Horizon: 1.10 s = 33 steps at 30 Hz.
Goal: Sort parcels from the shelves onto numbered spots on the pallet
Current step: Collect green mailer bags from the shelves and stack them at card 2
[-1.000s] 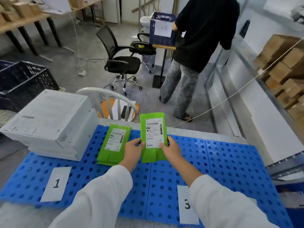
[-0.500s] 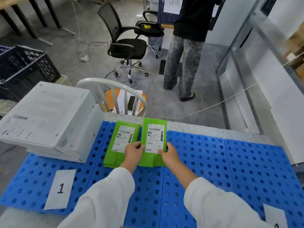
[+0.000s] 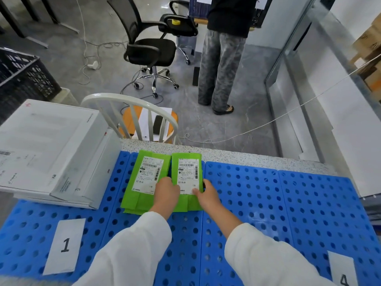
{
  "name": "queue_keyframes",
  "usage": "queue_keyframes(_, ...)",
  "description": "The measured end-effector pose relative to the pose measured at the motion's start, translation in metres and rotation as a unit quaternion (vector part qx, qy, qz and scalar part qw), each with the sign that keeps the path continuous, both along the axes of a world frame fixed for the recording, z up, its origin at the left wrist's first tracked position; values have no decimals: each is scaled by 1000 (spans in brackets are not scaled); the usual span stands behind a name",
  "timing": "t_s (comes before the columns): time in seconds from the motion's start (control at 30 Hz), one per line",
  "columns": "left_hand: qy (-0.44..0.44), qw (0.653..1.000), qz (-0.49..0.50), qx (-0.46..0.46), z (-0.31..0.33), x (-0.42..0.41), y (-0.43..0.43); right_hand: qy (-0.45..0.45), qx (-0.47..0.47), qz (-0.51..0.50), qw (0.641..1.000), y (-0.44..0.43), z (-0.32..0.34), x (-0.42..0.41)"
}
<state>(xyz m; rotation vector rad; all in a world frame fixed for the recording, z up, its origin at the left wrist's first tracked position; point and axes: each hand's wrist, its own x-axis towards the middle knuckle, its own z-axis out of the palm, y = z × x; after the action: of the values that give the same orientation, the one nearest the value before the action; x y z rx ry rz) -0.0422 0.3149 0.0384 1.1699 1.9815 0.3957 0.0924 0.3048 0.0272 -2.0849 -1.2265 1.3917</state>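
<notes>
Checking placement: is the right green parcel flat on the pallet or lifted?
Flat: the right green parcel lies label-up on the blue pallet; left hand and right hand hold its near end.

Left hand (image 3: 166,191), right hand (image 3: 206,195) hold right parcel (image 3: 186,174) flat on pallet (image 3: 268,203), beside left parcel (image 3: 148,172).

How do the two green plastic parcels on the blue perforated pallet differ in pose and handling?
The right green parcel lies square to the blue pallet; the left green parcel is skewed. The left hand and right hand hold the right green parcel's near end; the right hand is clear of the left green parcel. Both carry white shipping labels.
</notes>
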Motion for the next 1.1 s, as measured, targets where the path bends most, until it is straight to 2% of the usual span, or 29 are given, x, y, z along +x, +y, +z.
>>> queue_keyframes(0.07, 11, 999, 0, 41, 5, -8, 3, 0, 1, 3, 1000, 0, -1, 0)
queue_keyframes(0.2, 97, 990, 29, 95, 11, -38, 10, 8, 12, 10, 1000, -1, -1, -3)
queue_keyframes(0.27, 154, 985, 22, 74, 10, -55, 11, 0, 17, 23, 1000, -1, 0, -6)
queue_keyframes(0.33, 183, 983, 27, 16, 4, -69, 13, -15, 16, 40, 999, 1, 0, -7)
queue_keyframes(0.43, 152, 986, 44, -52, -4, -77, 14, -32, 19, 55, 998, 2, 0, -8)
queue_keyframes(0.67, 132, 990, 20, -55, -5, -70, 14, -23, 10, 72, 997, 5, 7, -5)
queue_keyframes(0.8, 193, 980, -51, 28, 3, -67, 14, -68, 23, 120, 990, 7, 21, 7)
queue_keyframes(0.93, 217, 953, -172, 122, 32, -48, 18, -126, 52, 190, 972, 12, 50, 20)
queue_keyframes(1.1, 263, 885, -317, 214, 80, -17, 16, -189, 109, 284, 934, 17, 104, 26)
